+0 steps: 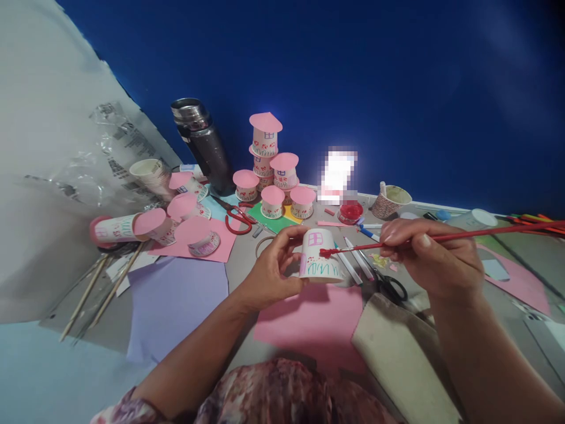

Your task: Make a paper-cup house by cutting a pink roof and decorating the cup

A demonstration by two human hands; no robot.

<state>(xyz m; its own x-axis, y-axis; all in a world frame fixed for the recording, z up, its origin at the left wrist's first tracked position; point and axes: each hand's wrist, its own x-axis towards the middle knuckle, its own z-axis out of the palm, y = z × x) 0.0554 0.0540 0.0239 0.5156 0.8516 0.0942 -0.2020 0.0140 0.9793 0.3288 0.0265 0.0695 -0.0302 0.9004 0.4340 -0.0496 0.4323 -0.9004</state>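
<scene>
My left hand (pixel 278 268) grips a white paper cup (pixel 318 265) turned upside down, thumb near its rim and fingers behind it. Drawn on the cup are a purple window, green grass strokes and small red dabs. My right hand (pixel 435 259) pinches a long red-handled paintbrush (pixel 371 246). The brush's red-coated bristles meet the cup's side, or come very close to it. Below the cup lies a pink paper sheet (pixel 309 321). An open pot of red paint (pixel 351 212) stands beyond my hands.
Decorated cups with pink cone roofs (pixel 265 122) are stacked at the back; others lie at the left near a dark thermos (pixel 203 147). Red-handled scissors (pixel 238 221), black scissors (pixel 391 287), markers (pixel 358 258), a beige cloth (pixel 401 359) and a patterned cup (pixel 391 200) surround the work.
</scene>
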